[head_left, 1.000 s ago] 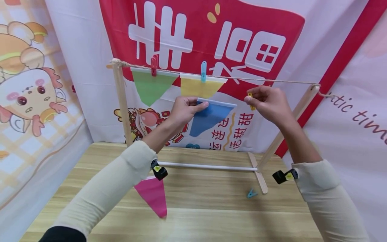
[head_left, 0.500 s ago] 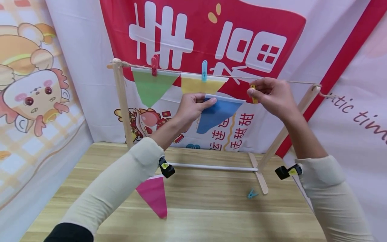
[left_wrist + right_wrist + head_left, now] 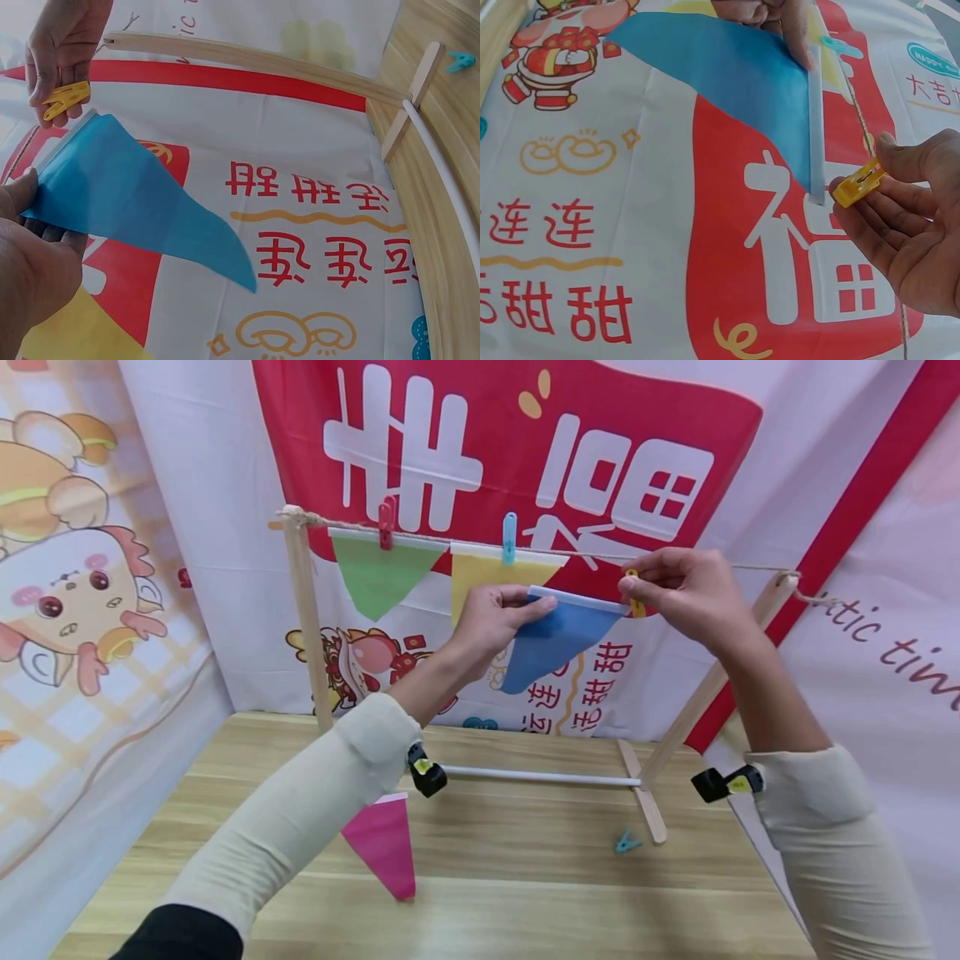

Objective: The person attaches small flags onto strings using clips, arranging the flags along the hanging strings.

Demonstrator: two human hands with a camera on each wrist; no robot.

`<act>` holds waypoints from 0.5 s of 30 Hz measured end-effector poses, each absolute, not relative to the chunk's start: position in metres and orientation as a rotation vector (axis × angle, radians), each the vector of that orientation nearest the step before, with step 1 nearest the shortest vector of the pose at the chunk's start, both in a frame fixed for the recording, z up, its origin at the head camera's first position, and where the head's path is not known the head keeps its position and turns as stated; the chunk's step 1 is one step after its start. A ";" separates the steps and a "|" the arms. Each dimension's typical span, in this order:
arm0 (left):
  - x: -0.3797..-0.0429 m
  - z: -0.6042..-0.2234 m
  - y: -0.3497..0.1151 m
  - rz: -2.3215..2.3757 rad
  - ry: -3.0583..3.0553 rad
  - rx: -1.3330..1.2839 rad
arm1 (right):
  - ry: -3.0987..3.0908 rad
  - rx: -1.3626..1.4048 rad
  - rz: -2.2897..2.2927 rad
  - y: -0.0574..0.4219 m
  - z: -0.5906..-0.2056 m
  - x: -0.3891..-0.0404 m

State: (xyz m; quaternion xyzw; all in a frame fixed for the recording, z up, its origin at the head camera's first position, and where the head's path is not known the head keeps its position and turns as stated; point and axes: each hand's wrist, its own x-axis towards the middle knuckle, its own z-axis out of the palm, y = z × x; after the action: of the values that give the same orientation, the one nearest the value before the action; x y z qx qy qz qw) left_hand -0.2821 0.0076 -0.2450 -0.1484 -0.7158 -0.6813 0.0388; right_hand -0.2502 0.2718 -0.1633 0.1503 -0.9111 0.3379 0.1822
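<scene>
My left hand [image 3: 495,622] pinches the upper left corner of a blue triangular flag [image 3: 562,635], thumb on its front. The flag hangs point down below the rope [image 3: 600,554], its white top strip sloping down to the right. In my right hand [image 3: 693,593] a yellow clothespin [image 3: 637,593] is pinched between thumb and fingers, close to the flag's upper right corner. The left wrist view shows the yellow clothespin [image 3: 66,99] just above the end of the flag's white strip. A green flag [image 3: 382,572] under a red clothespin [image 3: 386,522] and a yellow flag [image 3: 468,572] under a blue clothespin [image 3: 509,539] hang on the rope.
Two wooden posts, left [image 3: 306,618] and right [image 3: 723,668], carry the rope. A white rod [image 3: 540,775] runs low between them. On the wooden table [image 3: 525,902] lie a pink flag [image 3: 386,847] and a small blue clothespin [image 3: 626,842]. A printed cloth hangs behind.
My left hand has carried the blue flag right and slightly up, toward the yellow clothespin. My right hand has risen a little, moving slightly right with the clothespin still pinched.
</scene>
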 end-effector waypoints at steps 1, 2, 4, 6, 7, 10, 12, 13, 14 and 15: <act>-0.282 -0.244 0.008 -2.099 -2.192 -0.462 | -2.571 0.422 0.956 0.272 -0.162 -0.250; -0.282 -0.243 0.009 -2.107 -2.190 -0.470 | -2.570 0.419 0.962 0.273 -0.160 -0.250; -0.281 -0.242 0.010 -2.126 -2.185 -0.482 | -2.566 0.413 0.976 0.274 -0.157 -0.249; -0.281 -0.240 0.011 -2.138 -2.179 -0.493 | -2.553 0.413 0.993 0.274 -0.155 -0.248; -0.281 -0.239 0.012 -2.147 -2.169 -0.501 | -2.546 0.415 1.001 0.274 -0.153 -0.248; -0.281 -0.237 0.014 -2.168 -2.138 -0.517 | -2.519 0.418 1.031 0.272 -0.149 -0.249; -0.281 -0.235 0.016 -2.186 -2.116 -0.523 | -2.506 0.417 1.055 0.271 -0.146 -0.250; -0.280 -0.234 0.017 -2.196 -2.106 -0.523 | -2.502 0.415 1.066 0.270 -0.145 -0.250; -0.280 -0.233 0.018 -2.199 -2.103 -0.519 | -2.498 0.415 1.079 0.269 -0.143 -0.251; -0.280 -0.232 0.019 -2.203 -2.099 -0.516 | -2.495 0.412 1.094 0.268 -0.141 -0.252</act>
State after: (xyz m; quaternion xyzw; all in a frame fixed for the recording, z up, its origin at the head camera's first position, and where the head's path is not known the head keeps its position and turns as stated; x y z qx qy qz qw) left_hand -0.2796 0.0187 -0.2324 -0.1670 -0.6798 -0.7136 0.0276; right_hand -0.2516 0.2682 -0.1414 0.1466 -0.8888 0.3896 0.1919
